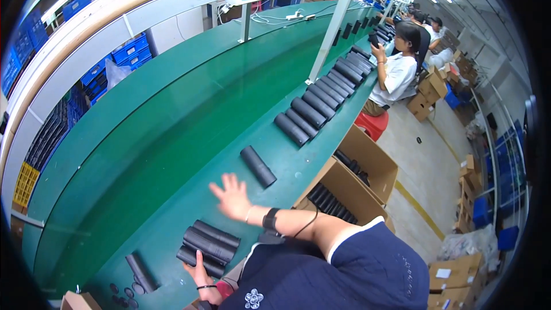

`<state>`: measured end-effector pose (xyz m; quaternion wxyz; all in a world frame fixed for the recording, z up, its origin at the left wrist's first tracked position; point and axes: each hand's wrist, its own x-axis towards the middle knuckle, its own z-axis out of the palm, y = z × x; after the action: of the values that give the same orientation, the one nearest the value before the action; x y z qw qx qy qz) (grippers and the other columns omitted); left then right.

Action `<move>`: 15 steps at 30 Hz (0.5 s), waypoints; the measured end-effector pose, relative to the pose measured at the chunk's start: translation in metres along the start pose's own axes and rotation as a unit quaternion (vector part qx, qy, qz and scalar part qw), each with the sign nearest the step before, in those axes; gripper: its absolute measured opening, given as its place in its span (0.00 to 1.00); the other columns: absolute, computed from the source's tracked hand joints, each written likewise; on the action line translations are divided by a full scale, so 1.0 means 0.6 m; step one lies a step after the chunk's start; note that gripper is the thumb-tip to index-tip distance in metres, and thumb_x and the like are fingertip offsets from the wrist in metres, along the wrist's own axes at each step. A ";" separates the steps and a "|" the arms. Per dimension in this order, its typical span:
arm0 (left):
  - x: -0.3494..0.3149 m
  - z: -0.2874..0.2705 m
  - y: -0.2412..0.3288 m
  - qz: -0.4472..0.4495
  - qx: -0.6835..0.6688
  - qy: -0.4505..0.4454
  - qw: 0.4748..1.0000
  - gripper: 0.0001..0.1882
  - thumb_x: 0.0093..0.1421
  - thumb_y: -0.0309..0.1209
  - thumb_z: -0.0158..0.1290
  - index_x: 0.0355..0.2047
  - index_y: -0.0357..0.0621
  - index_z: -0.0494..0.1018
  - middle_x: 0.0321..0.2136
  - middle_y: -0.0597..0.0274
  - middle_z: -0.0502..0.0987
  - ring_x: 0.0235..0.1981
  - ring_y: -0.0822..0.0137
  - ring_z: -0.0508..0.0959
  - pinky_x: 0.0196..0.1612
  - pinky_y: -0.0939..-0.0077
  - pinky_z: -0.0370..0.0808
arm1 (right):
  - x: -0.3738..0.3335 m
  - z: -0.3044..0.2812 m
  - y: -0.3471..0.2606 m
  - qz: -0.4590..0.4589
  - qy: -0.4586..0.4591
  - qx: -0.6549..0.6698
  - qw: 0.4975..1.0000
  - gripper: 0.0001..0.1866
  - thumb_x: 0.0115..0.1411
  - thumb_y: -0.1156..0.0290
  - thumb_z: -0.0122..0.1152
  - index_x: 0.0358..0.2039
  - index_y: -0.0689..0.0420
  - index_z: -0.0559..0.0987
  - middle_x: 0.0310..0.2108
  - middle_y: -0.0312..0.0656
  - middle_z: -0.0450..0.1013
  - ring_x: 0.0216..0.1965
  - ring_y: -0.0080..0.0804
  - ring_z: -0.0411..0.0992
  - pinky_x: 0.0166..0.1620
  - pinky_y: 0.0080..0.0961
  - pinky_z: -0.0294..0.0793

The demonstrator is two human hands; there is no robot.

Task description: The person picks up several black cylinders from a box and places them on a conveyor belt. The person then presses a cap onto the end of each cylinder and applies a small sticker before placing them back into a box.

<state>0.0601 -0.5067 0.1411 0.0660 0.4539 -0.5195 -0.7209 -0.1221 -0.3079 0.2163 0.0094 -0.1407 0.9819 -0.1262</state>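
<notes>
Wearing a navy cloth shirt (367, 270) with white flower emblem (253, 298); clasping a black, banded cylindrical tube (214, 265) in left hand (198, 274); holding right hand (234, 201), splayed, above smooth green tabletop (295, 163).

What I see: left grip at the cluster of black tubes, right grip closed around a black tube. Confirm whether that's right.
The right grip is wrong: in the head view it is open and empty. The left grip is at the cluster of black tubes, as stated.
</notes>
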 end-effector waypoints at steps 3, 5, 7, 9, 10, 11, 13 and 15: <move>0.016 -0.009 -0.017 0.029 0.001 -0.003 1.000 0.45 0.54 0.34 0.64 0.64 0.41 0.48 0.56 0.51 0.65 0.53 0.57 0.69 0.54 0.60 0.68 | 0.011 0.050 0.100 0.074 -0.120 -0.020 0.990 0.33 0.55 0.70 0.52 0.63 0.40 0.60 0.59 0.57 0.57 0.58 0.53 0.60 0.53 0.53 0.63; 0.045 -0.013 -0.022 0.024 0.020 0.013 0.999 0.44 0.54 0.34 0.64 0.63 0.39 0.48 0.56 0.50 0.65 0.53 0.57 0.69 0.55 0.61 0.68 | 0.027 0.063 0.145 0.076 -0.120 0.024 0.990 0.33 0.55 0.70 0.52 0.63 0.42 0.60 0.55 0.55 0.60 0.56 0.51 0.61 0.51 0.48 0.66; 0.045 -0.010 -0.009 0.019 0.049 0.027 0.998 0.42 0.55 0.35 0.63 0.62 0.35 0.50 0.56 0.50 0.65 0.54 0.58 0.69 0.56 0.64 0.66 | 0.048 0.077 0.190 0.067 -0.060 0.015 0.996 0.29 0.55 0.72 0.51 0.60 0.46 0.64 0.48 0.52 0.64 0.53 0.47 0.64 0.49 0.40 0.69; 0.043 -0.008 -0.003 0.008 0.065 0.041 0.997 0.40 0.56 0.35 0.62 0.61 0.36 0.51 0.56 0.51 0.66 0.54 0.58 0.69 0.56 0.65 0.66 | 0.069 0.067 0.213 0.005 -0.011 -0.016 1.000 0.25 0.54 0.72 0.52 0.55 0.50 0.68 0.46 0.51 0.66 0.50 0.47 0.65 0.47 0.39 0.69; 0.039 -0.004 -0.001 -0.002 0.062 0.047 0.997 0.39 0.56 0.35 0.62 0.61 0.36 0.52 0.56 0.51 0.66 0.54 0.57 0.69 0.56 0.65 0.66 | 0.084 0.033 0.205 -0.045 -0.016 0.003 0.999 0.23 0.53 0.71 0.52 0.52 0.50 0.70 0.46 0.51 0.66 0.49 0.47 0.65 0.47 0.42 0.69; 0.028 0.013 0.005 0.001 0.022 0.025 0.999 0.38 0.56 0.34 0.62 0.60 0.36 0.53 0.55 0.51 0.66 0.53 0.57 0.69 0.56 0.65 0.66 | 0.090 0.006 0.202 -0.043 0.027 -0.074 0.996 0.22 0.52 0.71 0.53 0.50 0.50 0.72 0.47 0.52 0.66 0.49 0.49 0.65 0.46 0.45 0.68; 0.019 0.015 0.006 0.018 0.011 0.016 1.000 0.38 0.56 0.36 0.61 0.60 0.39 0.53 0.54 0.51 0.67 0.52 0.56 0.70 0.53 0.62 0.69 | 0.095 -0.003 0.235 0.008 0.132 -0.132 0.982 0.23 0.50 0.69 0.56 0.49 0.48 0.73 0.50 0.54 0.65 0.51 0.54 0.64 0.47 0.52 0.65; 0.062 0.010 -0.031 0.019 0.059 0.048 0.997 0.37 0.56 0.36 0.61 0.60 0.42 0.55 0.53 0.51 0.68 0.50 0.57 0.71 0.51 0.59 0.71 | 0.082 0.005 0.301 0.102 0.109 -0.158 0.976 0.26 0.52 0.68 0.54 0.55 0.41 0.71 0.52 0.50 0.64 0.60 0.58 0.56 0.47 0.53 0.65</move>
<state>0.0414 -0.5151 0.1047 0.0776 0.4811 -0.5655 -0.6654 -0.2187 -0.1550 0.1690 -0.1068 -0.0249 0.9938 0.0179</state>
